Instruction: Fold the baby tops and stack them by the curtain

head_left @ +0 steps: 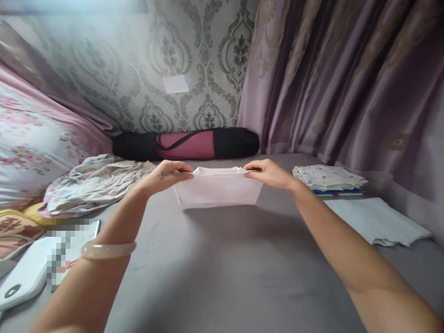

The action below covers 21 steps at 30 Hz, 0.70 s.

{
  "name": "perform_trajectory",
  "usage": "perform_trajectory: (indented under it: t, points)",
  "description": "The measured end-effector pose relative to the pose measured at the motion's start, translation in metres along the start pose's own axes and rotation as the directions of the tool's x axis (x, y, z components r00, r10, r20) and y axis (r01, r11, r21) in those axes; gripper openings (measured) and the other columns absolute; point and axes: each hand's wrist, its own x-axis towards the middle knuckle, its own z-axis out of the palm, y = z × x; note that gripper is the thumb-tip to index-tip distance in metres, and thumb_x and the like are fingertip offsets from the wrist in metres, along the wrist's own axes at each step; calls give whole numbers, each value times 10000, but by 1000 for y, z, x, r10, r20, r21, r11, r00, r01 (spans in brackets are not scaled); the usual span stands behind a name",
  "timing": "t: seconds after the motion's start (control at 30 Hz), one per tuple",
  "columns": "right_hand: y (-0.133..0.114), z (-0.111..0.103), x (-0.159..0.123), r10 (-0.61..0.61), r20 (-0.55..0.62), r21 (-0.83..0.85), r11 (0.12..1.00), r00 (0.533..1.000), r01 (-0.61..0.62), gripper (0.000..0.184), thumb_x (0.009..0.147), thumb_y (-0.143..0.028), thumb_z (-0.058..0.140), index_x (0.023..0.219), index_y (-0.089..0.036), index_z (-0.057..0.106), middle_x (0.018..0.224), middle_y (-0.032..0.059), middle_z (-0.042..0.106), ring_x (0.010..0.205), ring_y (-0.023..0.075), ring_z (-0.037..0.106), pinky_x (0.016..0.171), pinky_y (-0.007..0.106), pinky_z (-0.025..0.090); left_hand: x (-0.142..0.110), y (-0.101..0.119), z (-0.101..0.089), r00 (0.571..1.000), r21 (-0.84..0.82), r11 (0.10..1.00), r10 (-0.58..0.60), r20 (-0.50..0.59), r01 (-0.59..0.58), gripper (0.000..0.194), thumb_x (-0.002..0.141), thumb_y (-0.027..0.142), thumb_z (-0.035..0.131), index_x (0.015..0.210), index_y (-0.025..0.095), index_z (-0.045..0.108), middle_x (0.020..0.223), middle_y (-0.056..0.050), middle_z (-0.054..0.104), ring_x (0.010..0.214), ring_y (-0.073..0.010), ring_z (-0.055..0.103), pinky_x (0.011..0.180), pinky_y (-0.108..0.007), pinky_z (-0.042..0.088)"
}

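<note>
Dim, soft daylight, hazy glare top left; faint shadow under folded cloth (218, 187); edges stretched, slightly blurred

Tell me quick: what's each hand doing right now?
Left hand: closed, pinching the left top edge of the white cloth.
Right hand: closed, pinching its right top edge.

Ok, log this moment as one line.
left hand: grips cloth | right hand: grips cloth | cloth: folded, on bed

The folded white cloth (218, 188) at frame centre looks soft and matt, the grey bedsheet (215, 268) smooth and matt, the lower-left pale bangle (108, 249) glossy, like polished stone.
</note>
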Motion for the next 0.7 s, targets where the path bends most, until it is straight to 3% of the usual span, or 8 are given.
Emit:
perform_trajectory:
  t: [0.07, 0.13, 0.2, 0.27, 0.37, 0.47, 0.53, 0.7]
  points:
    - [-11, -1, -16, -46, -45, -38, 998, 998, 44, 279, 844, -316, 562, 1046, -193, 710, 1058, 38, 710, 1005, 211, 629, 909, 319, 464, -15, 10, -2, 997, 115, 992, 61, -49, -55, 417, 755, 539, 627, 955, 183, 709, 828, -30, 695, 761, -183, 614, 688, -273, 475]
    - [-13, 10, -37, -92, -40, -104, 991, 995, 87, 264, 859, -325, 543, 1025, -212, 714, 1064, 48, 699, 1028, 218, 615, 936, 333, 447, -34, 7, 9, 990, 232, 963, 141, -2, -137, 375, 796, 529, 587, 920, 199, 715, 863, -40, 700, 816, -193, 620, 804, -316, 472]
    - [-6, 28, -60, -112, 68, -165, 979, 991, 122, 255, 883, -303, 509, 1013, -227, 715, 1066, 56, 690, 1051, 220, 600, 963, 346, 429, -57, -6, 29, 976, 304, 930, 174, 129, -206, 326, 852, 490, 532, 893, 224, 716, 900, -36, 707, 877, -195, 623, 963, -380, 408]
    - [3, 45, -82, -100, 265, -181, 972, 959, 151, 259, 899, -289, 488, 1029, -245, 708, 1086, 56, 684, 1068, 213, 595, 975, 342, 422, -80, -21, 51, 952, 315, 922, 142, 270, -227, 296, 887, 456, 501, 917, 251, 712, 919, -23, 712, 905, -186, 627, 1062, -426, 315]
    - [12, 59, -97, -81, 423, -164, 973, 902, 165, 276, 921, -306, 469, 1068, -250, 696, 1130, 52, 676, 1076, 201, 602, 974, 316, 427, -99, -35, 72, 955, 292, 941, 87, 284, -172, 305, 893, 472, 510, 1008, 256, 692, 966, -25, 714, 885, -175, 631, 1080, -418, 302]
    - [12, 70, -82, -92, 293, -212, 964, 952, 158, 333, 950, -289, 396, 1086, -227, 694, 1155, 60, 679, 1093, 206, 601, 999, 329, 415, -90, -36, 85, 993, 319, 943, 62, 104, -93, 333, 933, 441, 439, 1005, 218, 676, 980, -54, 712, 834, -179, 630, 966, -368, 422]
    - [8, 88, -64, -88, 178, -273, 953, 980, 135, 380, 956, -254, 347, 1136, -207, 679, 1212, 73, 662, 1146, 213, 580, 1037, 351, 391, -74, -34, 99, 996, 361, 929, 86, 17, -87, 320, 951, 366, 398, 1038, 191, 652, 1036, -87, 698, 922, -212, 629, 912, -357, 462]
    - [2, 159, -30, -34, 137, -446, 890, 990, 92, 498, 932, -180, 295, 1391, -141, 486, 1468, 105, 453, 1395, 212, 338, 1162, 407, 229, -47, -42, 158, 992, 530, 841, 122, 0, -104, 338, 935, 186, 334, 1198, 134, 540, 1264, -180, 582, 1226, -273, 511, 1056, -460, 380]
